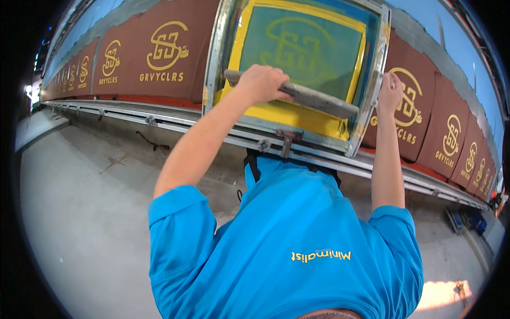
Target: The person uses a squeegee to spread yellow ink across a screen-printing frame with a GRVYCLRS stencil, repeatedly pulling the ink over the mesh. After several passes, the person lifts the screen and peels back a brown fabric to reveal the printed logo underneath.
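My left hand (264, 83) is closed on a long grey squeegee (324, 102), which lies tilted across the lower part of a printing screen (304, 48). The screen has a teal mesh with a faint pattern, yellow tape around it and yellow ink along its lower band, inside a metal frame (363, 127). My right hand (388, 90) has its fingers curled on the right side of the frame, above the squeegee's right end. A small metal bracket (288, 143) sits at the middle of the frame's lower edge.
Brown fabric panels (191, 32) with yellow printed emblems lie in a long row along the bench to both sides. A metal rail (186, 121) runs along the near edge. Below are the grey floor (85, 202) and a small dark blue object (473, 220) at the lower right.
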`<move>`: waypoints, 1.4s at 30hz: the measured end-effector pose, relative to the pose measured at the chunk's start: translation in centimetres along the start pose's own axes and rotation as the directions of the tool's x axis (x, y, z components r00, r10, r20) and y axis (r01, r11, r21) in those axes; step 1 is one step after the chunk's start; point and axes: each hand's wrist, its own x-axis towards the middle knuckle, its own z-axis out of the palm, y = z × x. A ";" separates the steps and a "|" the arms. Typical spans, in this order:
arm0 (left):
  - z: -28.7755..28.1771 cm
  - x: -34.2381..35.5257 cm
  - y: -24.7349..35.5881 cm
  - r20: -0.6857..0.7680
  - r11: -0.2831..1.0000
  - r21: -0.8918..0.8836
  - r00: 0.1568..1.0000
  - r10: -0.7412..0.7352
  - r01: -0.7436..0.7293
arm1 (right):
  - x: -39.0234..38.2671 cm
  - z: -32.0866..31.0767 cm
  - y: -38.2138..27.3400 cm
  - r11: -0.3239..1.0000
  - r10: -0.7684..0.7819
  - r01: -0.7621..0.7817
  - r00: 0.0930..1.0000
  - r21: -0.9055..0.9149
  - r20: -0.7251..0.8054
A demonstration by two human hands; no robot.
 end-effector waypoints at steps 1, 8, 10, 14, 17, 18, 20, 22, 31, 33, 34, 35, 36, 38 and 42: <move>0.2 0.6 -0.2 0.044 1.000 -0.005 0.999 0.008 -0.008 | 0.1 0.0 0.2 0.992 0.097 -0.100 0.994 0.076 0.048; 2.1 0.1 -6.4 0.222 0.995 -0.102 0.974 0.038 -0.016 | -1.0 3.3 -0.4 0.982 0.051 -0.051 0.999 -0.181 0.000; 2.8 0.3 -7.7 0.268 0.990 -0.141 0.963 0.023 0.015 | -1.7 5.0 -1.7 0.964 0.040 -0.037 0.999 -0.262 0.008; 2.9 3.2 -7.8 0.411 0.975 -0.214 0.911 0.031 0.064 | -0.3 4.7 -1.2 0.957 0.054 -0.038 0.997 -0.288 0.049; 1.2 5.2 -9.0 0.440 0.973 -0.222 0.897 0.048 0.056 | 0.8 4.9 -1.8 0.949 0.024 -0.006 0.998 -0.315 0.053; -0.9 6.5 -9.0 0.389 0.980 -0.191 0.921 0.020 0.060 | 0.9 5.0 -2.8 0.938 0.034 -0.016 0.998 -0.347 0.048; -5.0 8.9 -8.4 0.299 0.987 -0.146 0.954 -0.025 0.071 | 1.8 4.8 -1.9 0.955 0.050 -0.037 0.998 -0.294 0.035; -7.5 11.6 -9.0 0.162 0.998 -0.058 0.987 -0.011 0.021 | 2.5 5.1 -1.7 0.952 0.076 -0.064 0.997 -0.301 0.030; -10.0 25.9 -18.2 -0.325 0.985 0.169 0.943 0.071 -0.015 | 4.3 8.3 -3.7 0.929 0.203 -0.180 0.978 -0.324 0.039; -10.8 26.4 -19.3 -0.248 0.989 0.143 0.966 0.074 -0.039 | 4.9 8.7 -3.6 0.945 0.213 -0.194 0.976 -0.262 0.045; -11.4 26.6 -19.7 -0.206 0.990 0.131 0.975 0.081 -0.055 | 5.3 8.9 -3.6 0.951 0.220 -0.205 0.974 -0.230 0.044; -12.0 26.6 -20.2 -0.140 0.989 0.143 0.989 0.049 -0.029 | 6.0 9.2 -3.5 0.925 0.010 -0.016 1.000 -0.378 -0.019; -12.9 26.0 -20.9 -0.079 0.988 0.156 0.997 0.006 0.006 | 7.0 9.5 -4.0 0.837 -0.214 0.164 0.976 -0.522 -0.037; -12.8 25.0 -23.3 -0.008 0.985 0.162 0.999 -0.053 0.053 | 9.6 10.7 -7.7 0.699 -0.510 0.436 0.860 -0.567 0.032; -12.0 25.6 -23.9 0.020 0.988 0.146 0.998 -0.060 0.056 | 15.1 15.1 -13.8 0.569 -0.635 0.726 0.686 -0.386 0.355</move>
